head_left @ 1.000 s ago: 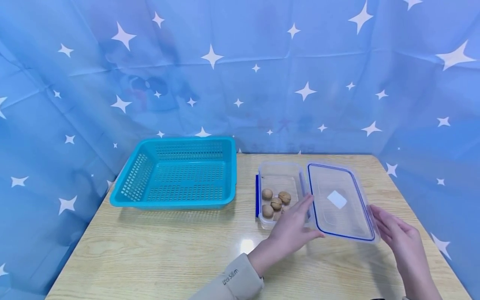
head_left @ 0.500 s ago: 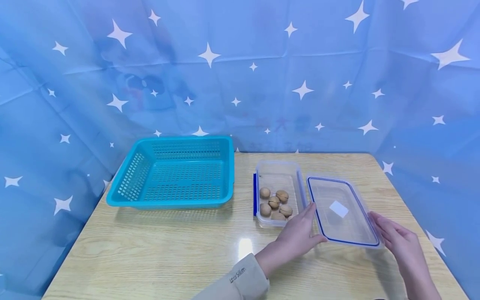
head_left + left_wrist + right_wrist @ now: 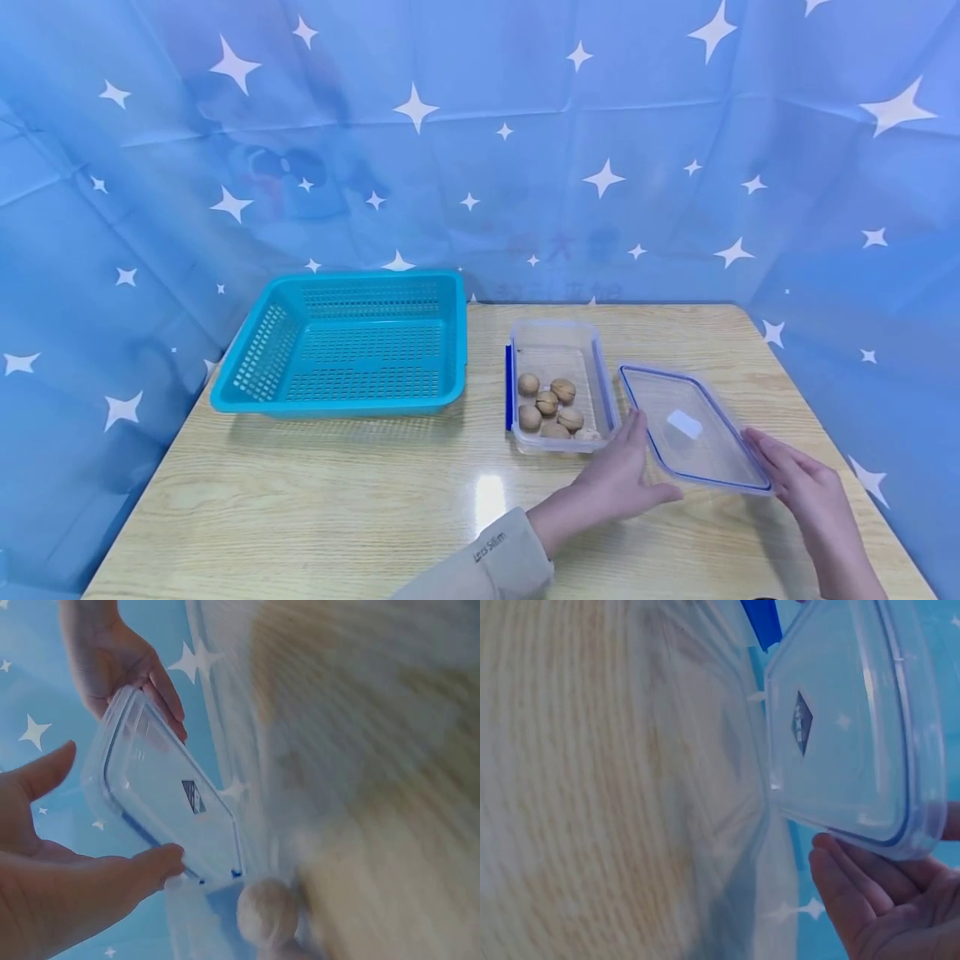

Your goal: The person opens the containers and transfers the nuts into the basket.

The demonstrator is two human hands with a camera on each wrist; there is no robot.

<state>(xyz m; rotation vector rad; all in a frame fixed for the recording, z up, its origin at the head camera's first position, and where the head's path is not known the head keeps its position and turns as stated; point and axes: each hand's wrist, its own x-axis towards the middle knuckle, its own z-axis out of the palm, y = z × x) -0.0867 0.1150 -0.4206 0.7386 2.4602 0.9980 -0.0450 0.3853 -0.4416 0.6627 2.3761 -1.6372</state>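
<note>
My right hand [image 3: 806, 492] holds the right edge of a clear lid [image 3: 675, 467] with a blue seal and a pale label; in the right wrist view its fingers [image 3: 862, 885] lie along the lid's underside edge. The lid slants low over the table, right of a clear storage box [image 3: 600, 367]. My left hand [image 3: 615, 475] is between box and lid, fingers straight and thumb spread away, fingertips at the lid's left edge. Several walnuts [image 3: 547, 403] lie in the near half of the box; in the left wrist view one walnut [image 3: 268, 911] shows beside the lid.
A turquoise plastic basket [image 3: 367, 410] with slotted walls stands at the left of the wooden table [image 3: 315, 508]. Behind the table and at its sides hangs a blue curtain [image 3: 450, 158] with white stars. A blue clip [image 3: 509, 387] runs along the box's left side.
The lid has come down toward the near right and tilts more. My left hand has shifted right, its thumb moving off the lid's near corner, uncovering more walnuts. My right hand stays at the lid's edge.
</note>
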